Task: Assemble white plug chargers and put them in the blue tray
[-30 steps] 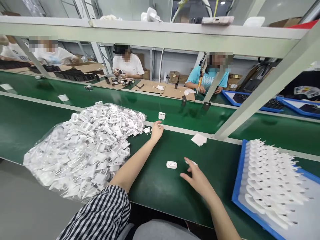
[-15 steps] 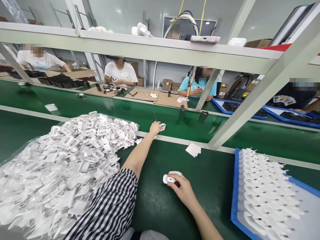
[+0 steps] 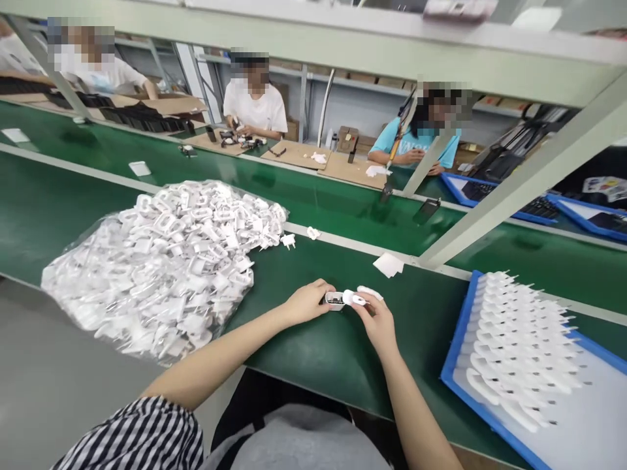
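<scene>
Over the green table, my left hand [image 3: 308, 302] is closed on a white oval housing [image 3: 335, 299] whose open side shows metal parts. My right hand [image 3: 378, 321] pinches a white plug piece [image 3: 354, 297], its round end touching or almost touching the housing. A finger of my right hand has a white covering [image 3: 369, 293]. To the left, a clear plastic bag holds a large heap of white plug parts [image 3: 181, 261]. On the right, rows of white plug pieces [image 3: 519, 339] stand in a blue-edged tray [image 3: 460, 326].
White cards [image 3: 388, 264] lie near the pale rail. A loose plug part [image 3: 289, 241] and another small white part [image 3: 313, 232] are beside the heap. A slanted metal post [image 3: 514, 176] rises at right. Across the green belt [image 3: 220, 173], people work at cardboard mats.
My left hand has come back from the belt with the white housing and now meets my right hand. The view has tilted down, showing the table's front edge.
</scene>
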